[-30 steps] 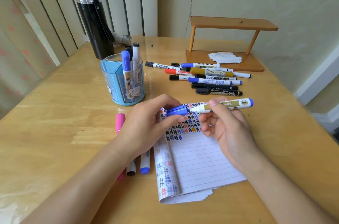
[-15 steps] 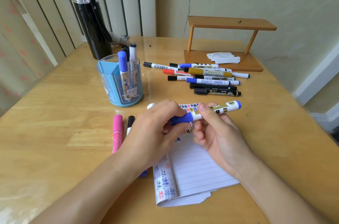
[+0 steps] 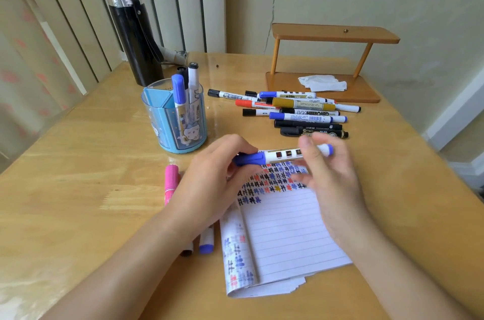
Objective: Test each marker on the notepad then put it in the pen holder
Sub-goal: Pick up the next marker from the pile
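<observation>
A white marker with a blue cap (image 3: 277, 156) lies level above the top of the lined notepad (image 3: 285, 236), whose upper rows carry blue, black and red test marks. My left hand (image 3: 209, 183) grips its capped end. My right hand (image 3: 332, 188), blurred by motion, has thumb and fingers on the barrel near the blue tail. The blue pen holder (image 3: 167, 123) stands behind my left hand with three markers upright in it. A pile of several markers (image 3: 301, 112) lies behind the notepad.
A pink marker (image 3: 170, 181) and two more markers (image 3: 207, 243) lie under my left wrist beside the notepad. A black bottle (image 3: 133, 31) stands at the back left. A wooden stand (image 3: 327, 37) with a crumpled tissue (image 3: 322, 83) is at the back right.
The cap and the marker, apart one second ago, are now pushed together. The marker has turned level and my right hand is sliding along the barrel.
</observation>
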